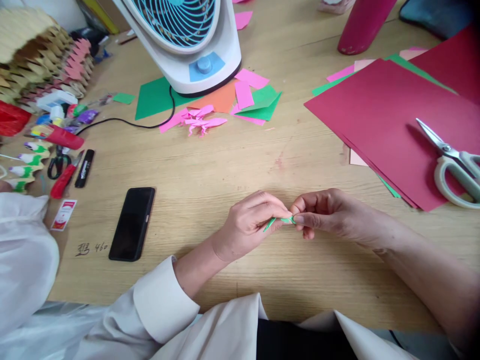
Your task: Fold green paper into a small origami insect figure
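Note:
Both hands meet over the wooden table, near its front edge. Between them is a small, narrow piece of folded green paper (269,224). My left hand (249,222) is closed on it, thumb and fingers pinching, and part of the paper sticks out past the thumb side. With thumb and forefinger, my right hand (322,214) pinches the paper's right end. The fingertips hide much of its shape. Beyond the hands lie several pink folded paper figures (204,121).
A white and blue fan (206,65) stands at the back with a black cord. Scissors (450,157) rest on red paper sheets (375,110) at right. A phone (132,224) lies left, near a red-handled knife (64,180) and a black marker (84,168). A person's white sleeve (26,255) is far left.

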The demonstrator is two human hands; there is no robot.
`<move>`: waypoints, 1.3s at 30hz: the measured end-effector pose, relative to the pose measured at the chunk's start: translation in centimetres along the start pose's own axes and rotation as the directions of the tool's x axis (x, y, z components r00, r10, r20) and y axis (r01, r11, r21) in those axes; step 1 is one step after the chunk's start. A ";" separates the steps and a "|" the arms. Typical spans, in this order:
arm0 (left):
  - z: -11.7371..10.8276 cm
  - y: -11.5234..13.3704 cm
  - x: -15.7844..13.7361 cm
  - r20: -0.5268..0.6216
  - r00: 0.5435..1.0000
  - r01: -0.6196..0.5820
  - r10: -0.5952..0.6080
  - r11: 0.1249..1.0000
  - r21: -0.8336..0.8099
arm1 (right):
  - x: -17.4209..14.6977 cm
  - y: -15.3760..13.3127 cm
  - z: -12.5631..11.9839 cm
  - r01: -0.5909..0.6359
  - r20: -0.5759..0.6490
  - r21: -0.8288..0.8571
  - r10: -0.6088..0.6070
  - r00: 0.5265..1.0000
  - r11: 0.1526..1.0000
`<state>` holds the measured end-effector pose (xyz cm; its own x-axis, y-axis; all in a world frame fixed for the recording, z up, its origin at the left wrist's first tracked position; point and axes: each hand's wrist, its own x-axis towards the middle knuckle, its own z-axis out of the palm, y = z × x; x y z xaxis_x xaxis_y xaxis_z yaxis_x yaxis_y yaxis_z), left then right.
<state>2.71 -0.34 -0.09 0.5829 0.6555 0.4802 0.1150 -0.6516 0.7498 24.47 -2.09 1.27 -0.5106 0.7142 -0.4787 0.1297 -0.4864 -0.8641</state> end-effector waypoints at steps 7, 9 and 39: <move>0.0 0.1 0.1 0.000 0.999 0.032 -0.032 0.999 -0.008 | 0.1 -0.2 0.1 -0.010 -0.018 0.015 0.010 1.000 1.000; -0.1 0.1 0.1 0.009 0.999 0.039 -0.039 0.999 -0.007 | 0.1 -0.1 0.1 -0.007 -0.028 0.004 0.008 1.000 1.000; -0.1 0.3 0.3 0.039 0.996 0.084 -0.084 0.996 -0.013 | -0.1 -0.1 0.9 0.048 -0.061 -0.053 -0.052 0.997 0.997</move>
<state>2.89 -0.29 0.32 0.6021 0.6924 0.3976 0.1537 -0.5892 0.7933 23.76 -2.58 1.53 -0.4638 0.7678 -0.4421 0.1499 -0.4238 -0.8933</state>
